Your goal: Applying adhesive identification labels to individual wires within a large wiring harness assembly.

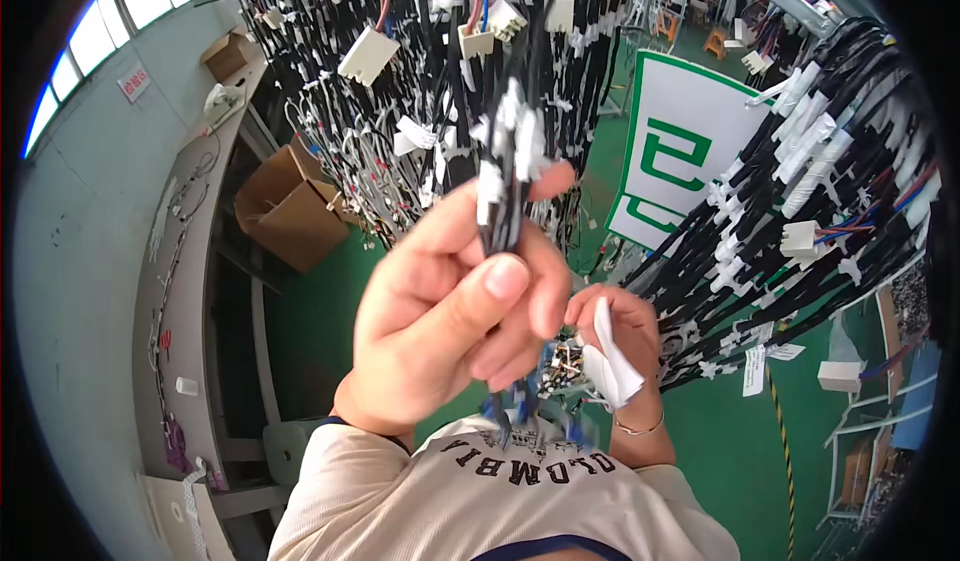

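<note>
My left hand (425, 316) is raised in the middle of the view, its thumb and fingers closed round a bundle of black wires (507, 223). White tape wraps the wires above the fingers, and their upper end is blurred. Loose lower ends hang below the hand in front of my shirt, blue parts among them. Lower and to the right, my right hand (640, 326) grips a folded white paper strip (612, 366), which droops from its fingers. Behind my left hand hang dense rows of black wire harnesses (450, 91) with white tape and white connectors (368, 56).
More taped harnesses (800, 171) hang at the right, by a green-bordered white sign (670, 151). A long bench (185, 291) runs along the left wall, with a cardboard box (290, 206) beside it. A metal rack (860, 426) stands at the far right.
</note>
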A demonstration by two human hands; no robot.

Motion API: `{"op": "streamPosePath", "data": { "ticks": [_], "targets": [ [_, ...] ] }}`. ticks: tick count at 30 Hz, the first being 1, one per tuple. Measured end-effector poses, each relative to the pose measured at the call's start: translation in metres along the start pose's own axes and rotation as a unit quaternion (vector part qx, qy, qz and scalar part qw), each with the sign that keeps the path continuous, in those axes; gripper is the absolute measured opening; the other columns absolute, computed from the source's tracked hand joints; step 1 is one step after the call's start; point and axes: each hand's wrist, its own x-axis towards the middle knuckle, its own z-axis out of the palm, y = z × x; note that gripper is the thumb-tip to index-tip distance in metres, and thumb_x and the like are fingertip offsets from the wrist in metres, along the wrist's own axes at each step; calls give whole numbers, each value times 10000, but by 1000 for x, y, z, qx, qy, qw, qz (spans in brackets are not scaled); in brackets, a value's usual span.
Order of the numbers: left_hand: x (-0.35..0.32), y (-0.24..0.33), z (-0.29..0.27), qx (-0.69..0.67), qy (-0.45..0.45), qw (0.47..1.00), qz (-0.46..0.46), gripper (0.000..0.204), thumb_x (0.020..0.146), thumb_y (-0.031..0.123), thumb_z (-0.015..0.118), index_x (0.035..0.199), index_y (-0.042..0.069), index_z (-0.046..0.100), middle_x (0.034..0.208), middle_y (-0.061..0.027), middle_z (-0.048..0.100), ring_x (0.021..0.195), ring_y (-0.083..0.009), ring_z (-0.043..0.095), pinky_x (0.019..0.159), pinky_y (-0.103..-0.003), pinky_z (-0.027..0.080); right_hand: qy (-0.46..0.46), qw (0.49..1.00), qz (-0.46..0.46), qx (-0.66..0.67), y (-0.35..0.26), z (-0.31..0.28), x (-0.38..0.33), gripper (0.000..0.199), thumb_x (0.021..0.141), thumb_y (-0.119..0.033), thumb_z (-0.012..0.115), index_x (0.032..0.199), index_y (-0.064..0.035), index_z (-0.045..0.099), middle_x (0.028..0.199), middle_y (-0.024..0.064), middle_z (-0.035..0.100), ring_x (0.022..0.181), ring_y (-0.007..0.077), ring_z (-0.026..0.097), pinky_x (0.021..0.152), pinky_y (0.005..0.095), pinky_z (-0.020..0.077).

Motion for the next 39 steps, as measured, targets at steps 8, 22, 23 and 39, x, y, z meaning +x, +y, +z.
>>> {"op": "streamPosePath", "data": {
  "ticks": [8,22,23,39],
  "targets": [
    [-20,-57,-64,117,147,982,-32,191,1060,115,362,1240,61,395,1159,-267,628,1032,-324,668,855,-396,570,-62,951,68,296,-7,34,49,245,997,-210,469,1034,25,526,1398,260,478,489,41,383,529,206,357],
    [-12,-59,-111,217,222,950,20,64,936,-1,622,991,-4,590,1093,-78,640,951,-108,601,800,-249,500,-119,970,126,173,-4,35,92,140,942,-196,528,907,-61,547,1192,271,633,480,25,342,469,190,253],
    [-12,-61,-114,216,222,951,19,64,936,-1,622,991,-4,590,1093,-78,640,951,-108,601,800,-249,500,-101,976,129,146,-4,34,94,136,929,-189,529,904,-57,554,1146,236,652,497,30,382,479,188,282],
    [12,-49,-91,615,150,741,223,293,723,-103,693,979,35,726,1021,-79,513,635,-74,457,522,-216,370,192,848,-242,-430,20,34,77,121,848,16,692,931,-1,606,775,46,636,623,101,530,568,251,427]
  ]
}}
